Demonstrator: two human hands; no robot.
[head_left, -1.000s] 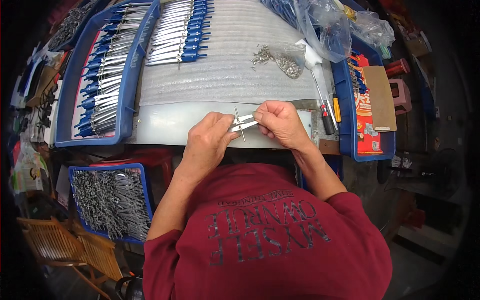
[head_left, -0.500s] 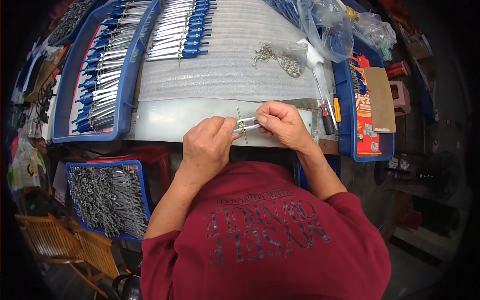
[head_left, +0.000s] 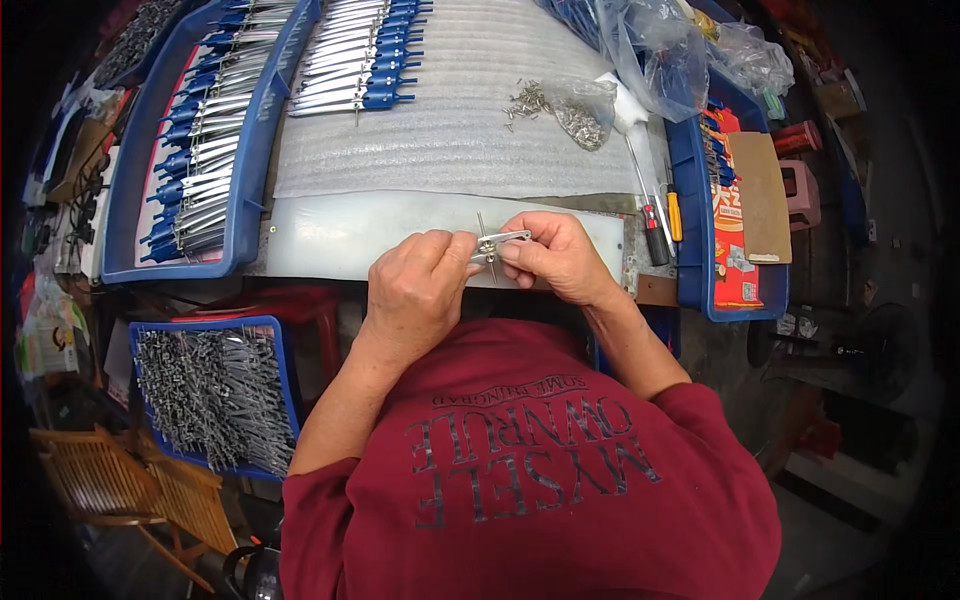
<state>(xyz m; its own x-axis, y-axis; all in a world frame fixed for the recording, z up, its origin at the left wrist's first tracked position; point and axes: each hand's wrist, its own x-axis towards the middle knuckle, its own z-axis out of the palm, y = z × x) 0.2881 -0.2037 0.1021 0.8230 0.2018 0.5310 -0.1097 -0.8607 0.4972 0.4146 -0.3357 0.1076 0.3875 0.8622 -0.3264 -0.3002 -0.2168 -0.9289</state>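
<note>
Between my hands, above the near edge of the work surface, is a small silver metal assembly (head_left: 490, 246) with slim flat arms and a thin rod crossing it. My left hand (head_left: 418, 290) grips its left end between thumb and fingers. My right hand (head_left: 560, 255) is closed on its other side, thumb and forefinger pinching near the lower arm, while the tip of the upper arm shows above the fingers. The pinched parts are hidden by my fingertips. Under my hands lies a smooth whitish sheet (head_left: 350, 235).
Blue trays hold blue-and-silver parts (head_left: 195, 160) at left and grey metal parts (head_left: 215, 395) lower left. More such parts (head_left: 370, 75) line the foam sheet (head_left: 420, 150). Small metal pins (head_left: 580, 125) spill from a bag. Screwdrivers (head_left: 655, 235) lie beside the right blue tray (head_left: 695, 255).
My right fingers have shifted slightly down the assembly, uncovering the tip of its upper arm. The two arms look spread farther apart. My left hand keeps its grip.
</note>
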